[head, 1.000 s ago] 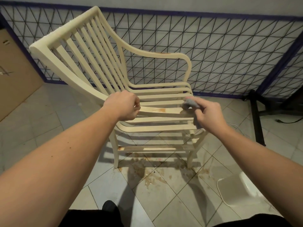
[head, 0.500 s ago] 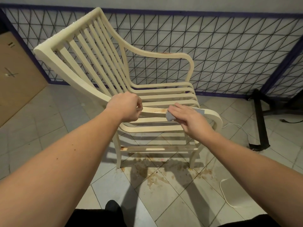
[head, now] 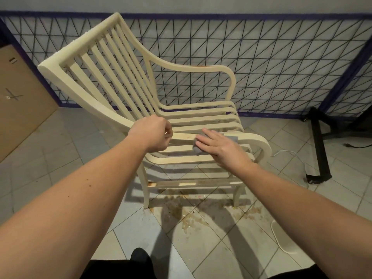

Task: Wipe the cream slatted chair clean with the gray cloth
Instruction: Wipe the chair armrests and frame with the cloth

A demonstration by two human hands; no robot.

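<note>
left hand (head: 154, 133) clenched on chair (head: 104, 63) near armrest | right hand (head: 221, 147) at its 3 o'clock, fingers flat, pressing gray cloth (head: 198, 147) onto armrest

Right hand (head: 222, 149), gray cloth (head: 198, 149): further left.

From my remote feed: a pale tiled floor (head: 50, 158) set on the diagonal, marked by a brownish stain (head: 187, 216) and long hard shadows. Behind runs a black wire-mesh fence (head: 271, 63) with a purple frame against a grey wall (head: 181, 5). A brown board (head: 18, 93) leans at far left. At right I see a black metal stand (head: 320, 150) on the tiles, with a white cable (head: 289, 154) beside it.
</note>
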